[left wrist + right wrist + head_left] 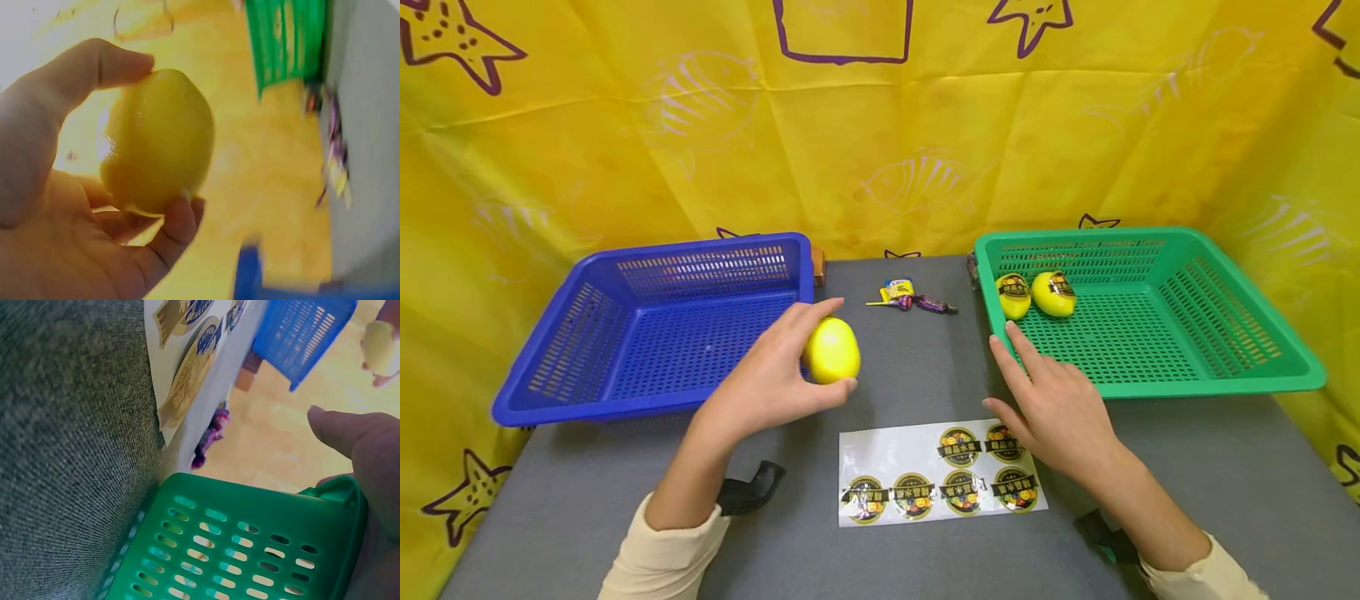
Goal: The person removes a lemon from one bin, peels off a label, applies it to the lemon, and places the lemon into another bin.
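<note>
My left hand (771,375) holds a yellow lemon (832,351) between thumb and fingers, beside the blue basket's right end. The left wrist view shows the lemon (159,140) with no sticker on the side facing that camera. My right hand (1060,408) holds nothing; its fingers extend to the front left corner of the green basket (1195,388). Whether they touch the rim I cannot tell. Two lemons with black-and-gold stickers, one (1014,297) by the left wall and another (1055,294) beside it, lie in the green basket. Below my hands lies a sticker sheet (887,454) with several round stickers.
A blue basket (647,404) stands on the left of the grey table (917,367). Wrapped sweets, including a lollipop (901,302) and a purple-wrapped sweet (934,305), lie between the baskets. Behind hangs a yellow patterned cloth (925,125). Part of a brown box (818,267) shows behind the blue basket.
</note>
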`<state>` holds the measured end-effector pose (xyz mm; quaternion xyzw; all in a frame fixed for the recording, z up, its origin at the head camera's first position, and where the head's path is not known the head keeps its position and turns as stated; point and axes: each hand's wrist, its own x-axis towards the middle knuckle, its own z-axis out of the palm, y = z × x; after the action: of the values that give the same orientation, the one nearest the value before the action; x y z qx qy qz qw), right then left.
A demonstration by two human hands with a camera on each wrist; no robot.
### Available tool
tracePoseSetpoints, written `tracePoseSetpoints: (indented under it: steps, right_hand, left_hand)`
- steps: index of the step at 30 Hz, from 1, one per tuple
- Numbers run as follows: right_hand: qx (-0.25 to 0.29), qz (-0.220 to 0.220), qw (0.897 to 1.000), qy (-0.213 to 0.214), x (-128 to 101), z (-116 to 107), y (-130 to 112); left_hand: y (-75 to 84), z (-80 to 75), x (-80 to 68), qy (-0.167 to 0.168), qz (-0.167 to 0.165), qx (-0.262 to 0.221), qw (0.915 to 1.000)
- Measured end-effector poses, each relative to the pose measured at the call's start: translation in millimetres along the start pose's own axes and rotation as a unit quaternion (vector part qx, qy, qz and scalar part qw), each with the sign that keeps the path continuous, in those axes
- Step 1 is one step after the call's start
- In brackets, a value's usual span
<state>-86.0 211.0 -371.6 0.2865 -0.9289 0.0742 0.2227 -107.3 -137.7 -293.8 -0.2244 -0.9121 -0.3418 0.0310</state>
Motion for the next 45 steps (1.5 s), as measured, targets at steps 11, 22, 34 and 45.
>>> tracePoseSetpoints:
  steps: [11, 22, 34, 45]
  right_hand:
    - [-0.001, -0.008, 1.0, 0.011, 0, 1, 0]
    - [-0.004, -0.009, 1.0, 0.011, 0, 2, 0]
    - [-0.002, -0.006, 1.0, 0.01, 0, 2, -1]
    - [-0.003, -0.003, 1.0, 0.013, 0, 1, -1]
  left_hand:
    - [-8.3, 79.4, 35.3, -0.07, -0.065, 0.01, 0.9954]
    - [-22.3, 105.0, 43.4, -0.086, -0.095, 0.042, 0.9909]
    - [-27.9, 100.3, 34.8, -0.1, -0.104, 0.037, 0.9889]
    - [-28.9, 97.0, 30.5, -0.095, -0.094, 0.063, 0.9891]
